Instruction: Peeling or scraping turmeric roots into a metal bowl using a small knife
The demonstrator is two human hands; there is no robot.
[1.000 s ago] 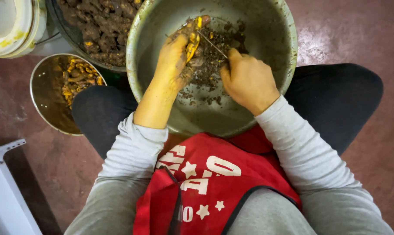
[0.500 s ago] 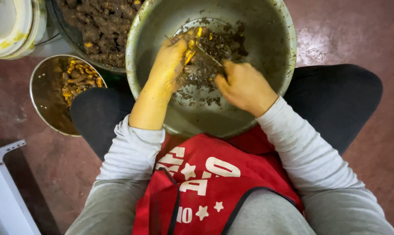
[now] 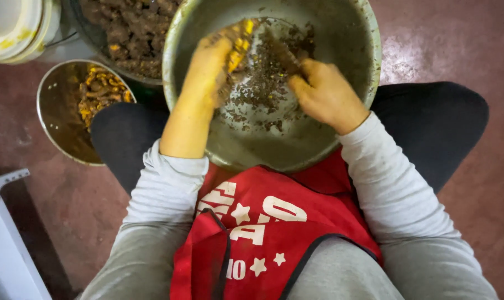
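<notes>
At my far left a white plastic frame (image 3: 10, 233) stands on the reddish floor (image 3: 468, 50), and a stack of pale buckets (image 3: 18, 25) sits at the upper left corner. Just right of those, a small steel bowl (image 3: 54, 119) rests on the floor beside my left knee, with a heap of yellow-orange peeled pieces (image 3: 99, 94) in it. Above it, a dark basin (image 3: 85, 22) is piled with muddy brown roots (image 3: 135, 30).

On my lap sits the big steel bowl (image 3: 352, 83), its rim touching my red apron (image 3: 263, 222). My left hand (image 3: 210, 64), stained yellow, is inside it with fingers curled around a yellow-orange root piece (image 3: 242, 41) near the bowl's far side. To its right, brown peel scraps (image 3: 257, 83) lie scattered across the wet bottom of the bowl. My right hand (image 3: 327, 94) is closed in a fist around the handle of a thin tool (image 3: 282, 53); it is blurred, so I cannot tell what kind it is. Its tip points toward the root piece, though I cannot tell if they touch. My grey sleeves (image 3: 385, 189) run down on both sides over my dark trousers (image 3: 435, 128).
</notes>
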